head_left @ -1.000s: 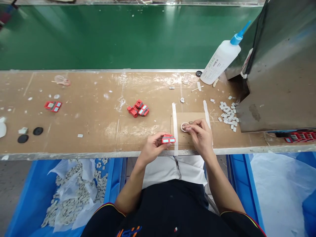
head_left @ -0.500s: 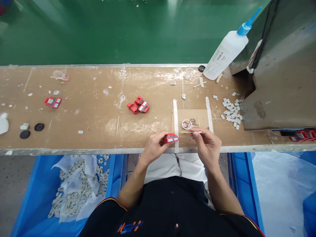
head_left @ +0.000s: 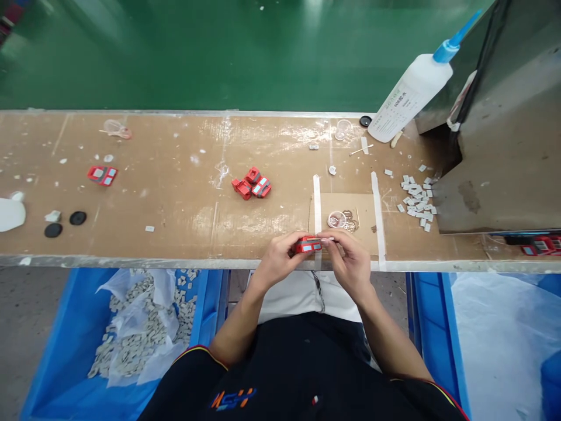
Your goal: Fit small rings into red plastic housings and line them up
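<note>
Toy vehicle (head_left: 308, 245), red with pale panels, sits in my left hand (head_left: 277, 258) at the near edge of the workbench (head_left: 175, 225), near side of the clear dish (head_left: 329, 217) and by the left tape strip (head_left: 317, 202). My left thumb and fingers grasp its left end. My right hand (head_left: 352, 262) pinches a thin stick (head_left: 326, 238) between thumb and fingertips, its left end over or against the far upper edge of the toy; actual contact cannot be confirmed.

Handling, as I judge it: the toy is light, stiff and probably hard plastic, smooth enough to slip if wet. A modest pinch on the solid left end suits it, with fingers off the pale panels, which may smudge or shift. The stick is slight and could snap or bend; I assess a soft grip toward its right end as best.

Orientation: the toy's long axis runs roughly left to right, with two pale panels facing the near side. Which end is its front cannot be determined. The stick lies nearly parallel to that axis, pointing left.
</note>
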A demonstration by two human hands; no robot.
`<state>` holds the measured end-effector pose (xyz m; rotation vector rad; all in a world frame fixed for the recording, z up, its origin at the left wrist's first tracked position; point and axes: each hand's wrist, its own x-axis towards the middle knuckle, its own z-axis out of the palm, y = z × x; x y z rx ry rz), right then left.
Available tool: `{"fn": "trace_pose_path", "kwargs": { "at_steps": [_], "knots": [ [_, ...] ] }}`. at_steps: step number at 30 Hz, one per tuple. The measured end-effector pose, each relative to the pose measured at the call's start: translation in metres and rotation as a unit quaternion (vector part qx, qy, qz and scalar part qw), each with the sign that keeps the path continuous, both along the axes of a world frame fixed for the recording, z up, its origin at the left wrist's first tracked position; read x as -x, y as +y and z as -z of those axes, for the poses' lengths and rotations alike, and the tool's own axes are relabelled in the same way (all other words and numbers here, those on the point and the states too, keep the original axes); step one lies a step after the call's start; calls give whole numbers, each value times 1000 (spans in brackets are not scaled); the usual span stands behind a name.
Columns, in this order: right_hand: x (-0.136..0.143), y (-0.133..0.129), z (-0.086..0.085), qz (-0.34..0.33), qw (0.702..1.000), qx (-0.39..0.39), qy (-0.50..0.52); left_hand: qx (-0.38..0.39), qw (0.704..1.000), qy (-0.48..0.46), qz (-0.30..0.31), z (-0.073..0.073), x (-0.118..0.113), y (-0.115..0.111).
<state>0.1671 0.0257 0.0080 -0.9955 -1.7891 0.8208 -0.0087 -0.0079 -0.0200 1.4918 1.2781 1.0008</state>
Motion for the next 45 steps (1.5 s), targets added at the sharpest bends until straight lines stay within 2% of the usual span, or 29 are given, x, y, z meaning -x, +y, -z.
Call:
{"fn": "trace_pose_path", "kwargs": {
  "at_steps": [6,9,14,16,18,21,23,27,30,31,33,36,38,40,45],
  "knots": [
    [-2,3,-4,-37,999,-27,-23,-21,1000,10,-1,1,1,1],
    [0,3,-3,-26,999,-34,-22,-26,1000,6,0,1,1,1],
    [-1,4,-6,-35,999,-3,-18,-21,1000,2,2,0,1,1],
    [-8,6,-8,-9,1000,9,-4,-12,1000,5,0,0,2,0],
    [-18,11,-6,47,999,6,16,-7,1000,15,-5,-1,2,0],
    [-30,21,2,129,991,-27,20,-7,1000,27,-8,-1,3,0],
    [-31,27,11,154,987,-44,-8,-5,1000,27,-7,-1,4,1],
    [-24,28,24,125,989,-30,-72,0,1000,23,-11,-1,4,1],
    [-37,29,23,102,990,-32,-88,-3,1000,19,-15,0,5,1],
    [-49,30,22,123,987,-39,-100,-4,1000,17,-15,1,5,1],
    [-81,33,20,218,964,-51,-145,-5,1000,13,-15,2,6,1],
    [-132,39,22,367,901,-35,-230,-1,1000,11,-15,4,6,1],
    [-154,42,26,392,878,-15,-274,2,1000,11,-14,4,5,1],
    [-163,44,31,385,870,-4,-307,2,1000,10,-12,3,5,1],
    [-157,48,35,407,845,-5,-347,-16,1000,10,-4,2,5,1]
  ]
}}
